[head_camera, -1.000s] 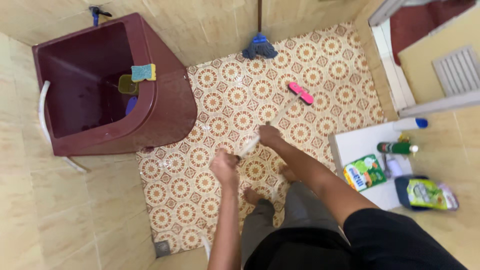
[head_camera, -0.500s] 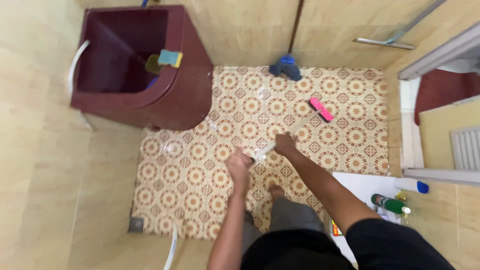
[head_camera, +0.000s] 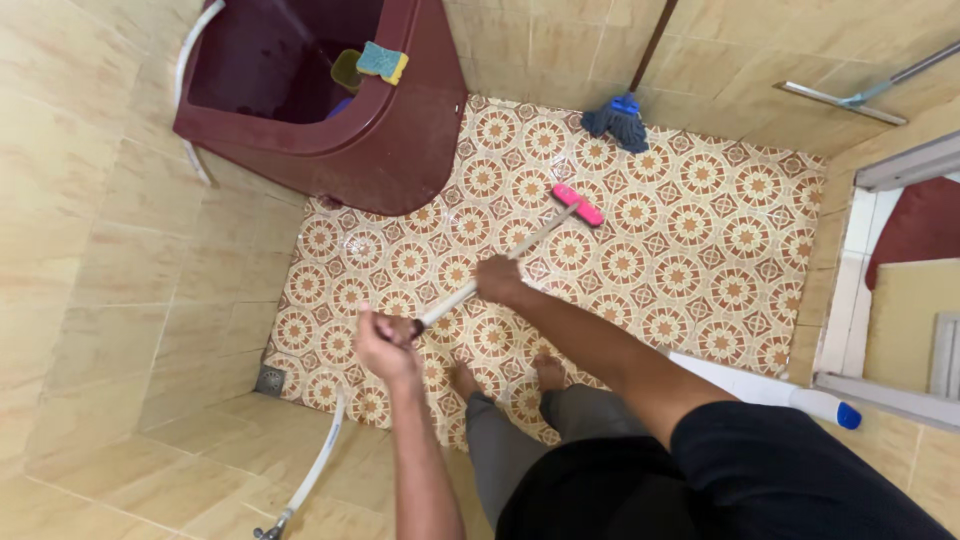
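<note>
I look down at a patterned tile floor (head_camera: 690, 230) in a small tiled room. My left hand (head_camera: 383, 345) grips the near end of a long pale brush handle (head_camera: 527, 238). My right hand (head_camera: 499, 279) holds the same handle farther along. The pink brush head (head_camera: 578, 204) rests on the floor tiles ahead of me. My bare feet (head_camera: 505, 375) stand on the tiles just below my hands.
A dark red water tub (head_camera: 340, 130) fills the far left corner, with a blue and yellow sponge (head_camera: 383, 62) on its rim. A blue mop (head_camera: 617, 117) leans at the back wall, a squeegee (head_camera: 838, 100) at right. A white hose (head_camera: 318, 463) lies near a floor drain (head_camera: 270, 379).
The view has swung left and tilted, so the tub sits higher. The brush head moved left and nearer the tub, and both hands shifted left with the handle.
</note>
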